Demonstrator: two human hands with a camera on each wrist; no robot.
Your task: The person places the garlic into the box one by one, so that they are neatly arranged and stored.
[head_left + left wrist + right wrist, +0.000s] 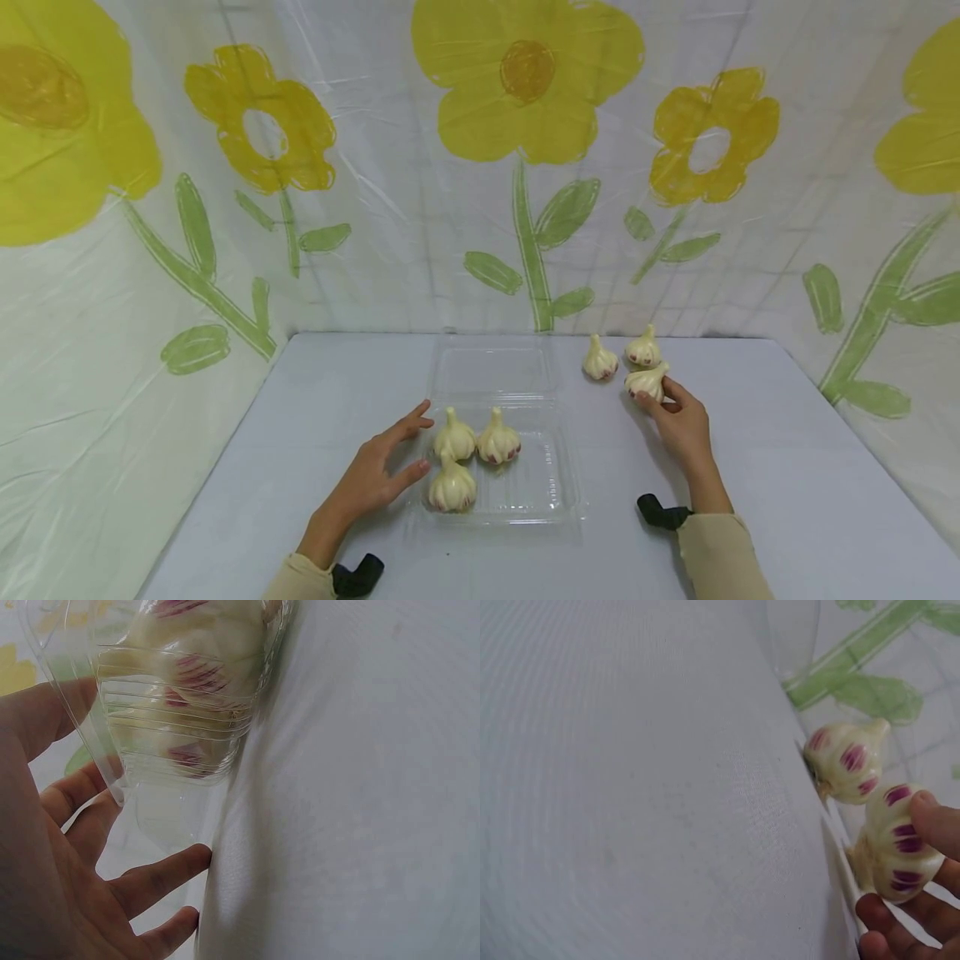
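Observation:
In the head view a clear plastic clamshell box (525, 492) lies with its lid folded back, three garlic bulbs (453, 486) grouped in its left half. My left hand (372, 475) rests at the box's left edge, fingers spread and extended; the left wrist view has the thumb and fingers beside the clear wall (109, 757). My right hand (681, 421) pinches a garlic bulb (645, 382) between thumb and fingers at the back right. Purple streaks mark this bulb (906, 847) in the right wrist view. Two more garlic bulbs (600, 360) stand just behind it.
A white-covered table (315, 375) carries everything. The transparent lid (492, 371) lies behind the box. Along the table's back edge hangs a plastic sheet (375, 275) painted with yellow flowers. Black wrist devices (663, 512) sit at both sleeves.

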